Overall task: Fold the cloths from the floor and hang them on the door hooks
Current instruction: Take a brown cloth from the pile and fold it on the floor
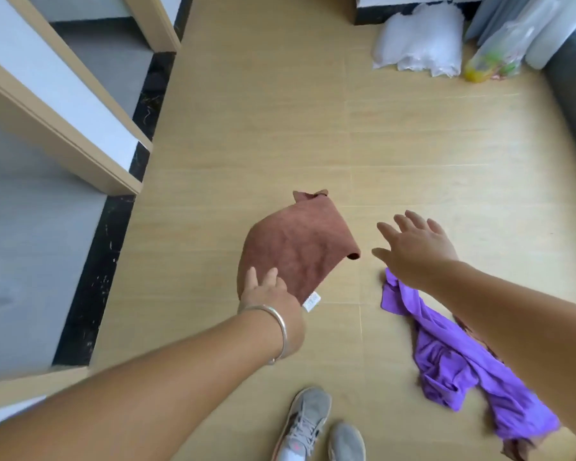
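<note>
A brown cloth (296, 247) with a small white label hangs in the air above the wooden floor, draped over my left hand (266, 294), whose fingers grip its lower edge. To its right, my right hand (413, 244) is spread with fingers apart, holding nothing, a short way from the cloth's rolled right corner. A crumpled purple cloth (453, 357) lies on the floor under my right forearm, with a bit of another brown cloth (516, 452) peeking out beneath its lower end. No door hooks are in view.
Pale wooden door frames (64, 141) and a black threshold strip (110, 234) run along the left. White plastic bags (419, 41) and a clear bag with colourful items (492, 61) sit at the far right. My grey shoes (313, 427) stand at the bottom.
</note>
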`<action>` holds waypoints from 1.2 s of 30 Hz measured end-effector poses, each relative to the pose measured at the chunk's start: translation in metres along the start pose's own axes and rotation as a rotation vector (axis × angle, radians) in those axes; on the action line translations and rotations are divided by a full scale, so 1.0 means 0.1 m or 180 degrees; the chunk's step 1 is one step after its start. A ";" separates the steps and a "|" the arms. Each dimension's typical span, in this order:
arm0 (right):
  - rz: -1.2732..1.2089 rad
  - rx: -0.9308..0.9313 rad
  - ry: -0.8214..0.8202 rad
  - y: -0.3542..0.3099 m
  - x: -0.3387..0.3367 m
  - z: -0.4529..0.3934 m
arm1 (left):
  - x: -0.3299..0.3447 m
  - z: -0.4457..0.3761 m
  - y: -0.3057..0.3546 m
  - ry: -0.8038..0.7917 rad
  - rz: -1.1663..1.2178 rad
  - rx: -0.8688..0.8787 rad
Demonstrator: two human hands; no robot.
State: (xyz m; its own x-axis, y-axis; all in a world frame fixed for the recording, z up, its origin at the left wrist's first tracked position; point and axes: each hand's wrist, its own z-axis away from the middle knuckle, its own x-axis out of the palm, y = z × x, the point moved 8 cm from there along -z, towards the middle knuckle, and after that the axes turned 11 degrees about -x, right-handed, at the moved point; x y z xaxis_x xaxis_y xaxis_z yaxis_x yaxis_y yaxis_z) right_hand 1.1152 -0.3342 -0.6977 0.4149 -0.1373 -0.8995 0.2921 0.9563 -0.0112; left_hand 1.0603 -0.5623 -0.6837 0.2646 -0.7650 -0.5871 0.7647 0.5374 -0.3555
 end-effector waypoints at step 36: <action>-0.0329 -0.0867 -0.0468 -2.76 2.78 -1.05 | 3.05 -2.17 -1.45 0.0325 0.0513 -0.0459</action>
State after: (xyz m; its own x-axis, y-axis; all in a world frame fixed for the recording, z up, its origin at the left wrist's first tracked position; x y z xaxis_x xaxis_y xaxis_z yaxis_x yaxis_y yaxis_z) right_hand 1.0596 -0.6094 -0.9905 0.5210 -0.2541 -0.8149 0.1062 0.9665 -0.2335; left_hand 0.9025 -0.7966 -0.9684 0.3100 -0.6294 -0.7126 0.6237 0.7003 -0.3472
